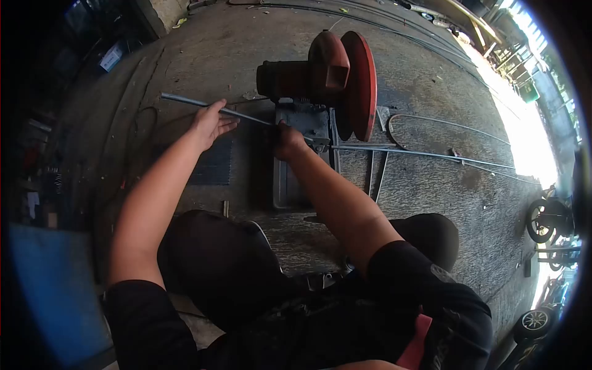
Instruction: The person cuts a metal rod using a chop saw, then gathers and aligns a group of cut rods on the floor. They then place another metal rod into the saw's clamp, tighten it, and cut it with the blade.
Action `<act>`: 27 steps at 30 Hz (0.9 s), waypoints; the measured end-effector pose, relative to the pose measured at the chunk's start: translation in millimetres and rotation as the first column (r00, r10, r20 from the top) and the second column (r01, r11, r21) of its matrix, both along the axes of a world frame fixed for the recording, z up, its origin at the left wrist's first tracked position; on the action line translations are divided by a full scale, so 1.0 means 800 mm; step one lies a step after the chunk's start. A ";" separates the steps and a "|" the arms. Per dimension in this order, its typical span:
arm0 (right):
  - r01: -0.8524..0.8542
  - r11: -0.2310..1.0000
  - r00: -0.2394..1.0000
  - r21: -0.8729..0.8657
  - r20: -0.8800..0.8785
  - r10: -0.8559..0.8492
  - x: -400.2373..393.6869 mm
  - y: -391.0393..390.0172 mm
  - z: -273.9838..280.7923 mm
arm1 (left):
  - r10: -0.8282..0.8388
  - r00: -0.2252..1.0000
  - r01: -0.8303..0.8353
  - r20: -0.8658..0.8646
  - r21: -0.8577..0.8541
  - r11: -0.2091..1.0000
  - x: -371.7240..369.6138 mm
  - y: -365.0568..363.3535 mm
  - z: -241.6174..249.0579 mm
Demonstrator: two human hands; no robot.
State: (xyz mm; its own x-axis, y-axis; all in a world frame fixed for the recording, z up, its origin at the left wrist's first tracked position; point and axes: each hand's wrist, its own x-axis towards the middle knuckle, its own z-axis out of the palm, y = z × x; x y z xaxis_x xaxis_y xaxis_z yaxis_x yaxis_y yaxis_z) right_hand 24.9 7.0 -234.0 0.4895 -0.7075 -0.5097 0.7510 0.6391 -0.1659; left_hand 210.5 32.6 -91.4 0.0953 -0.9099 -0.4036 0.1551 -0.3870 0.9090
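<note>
A long thin metal rod [246,117] slopes from the upper left toward the base of a red chop saw [333,68]. My left hand [211,125] holds the rod left of the saw, thumb over it and the other fingers stretched out below. My right hand [290,142] is closed around the rod beside the saw's dark metal base [293,185]; shadow hides most of its fingertips. The saw's round red guard [364,86] stands raised above the base. Right of the base, a metal bar [401,150] runs on in line, resting over a thin-legged metal stand [376,169].
A bent cable or rod loop [394,123] lies on the concrete floor right of the saw. Long rods [394,31] stretch along the far floor. My knees [209,253] flank the base's near side. A blue panel [49,290] stands at left, and wheels [539,221] show at the right edge.
</note>
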 end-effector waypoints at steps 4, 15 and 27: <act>0.050 0.983 0.977 -0.176 -0.198 -0.085 0.000 -0.072 -0.181 | 0.220 0.975 -0.220 0.018 0.029 0.975 -0.042 -0.037 -0.062; 0.032 0.965 0.902 0.259 -0.424 0.084 -0.066 -0.028 -0.165 | 0.432 0.902 -0.412 -0.009 0.280 0.867 -0.069 -0.056 -0.244; 0.540 0.829 0.092 -0.144 -0.969 -0.228 -0.247 -0.017 -0.267 | 0.406 0.899 -0.431 0.161 0.483 0.762 -0.041 -0.052 -0.343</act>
State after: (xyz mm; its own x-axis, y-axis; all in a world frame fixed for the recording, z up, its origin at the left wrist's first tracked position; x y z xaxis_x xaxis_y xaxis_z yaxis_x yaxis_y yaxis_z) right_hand -172.5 -6.8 -447.6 -0.7635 -0.4382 -0.4744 0.2753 0.4437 -0.8529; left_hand 177.8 -8.7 -365.8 0.4484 -0.4518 -0.7712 0.3728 -0.6897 0.6208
